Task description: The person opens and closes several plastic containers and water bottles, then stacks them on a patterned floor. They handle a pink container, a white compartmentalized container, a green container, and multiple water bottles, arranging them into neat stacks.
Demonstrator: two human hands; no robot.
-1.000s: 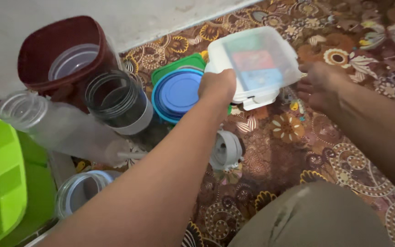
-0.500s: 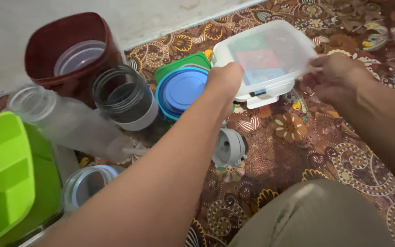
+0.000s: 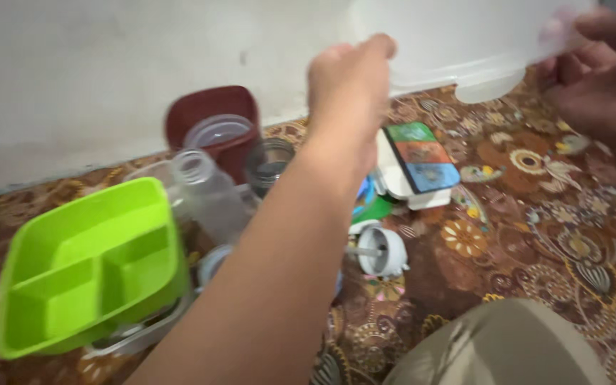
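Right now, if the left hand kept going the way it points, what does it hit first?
Probably the wall. The left hand already grips the lifted translucent lid and points up and away; depth is unclear.

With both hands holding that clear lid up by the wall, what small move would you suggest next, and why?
Probably lower the clear lid and set it aside on bare carpet. The left hand and right hand both grip it high up, clear of the white box below, whose coloured contents lie uncovered, so the box looks open.
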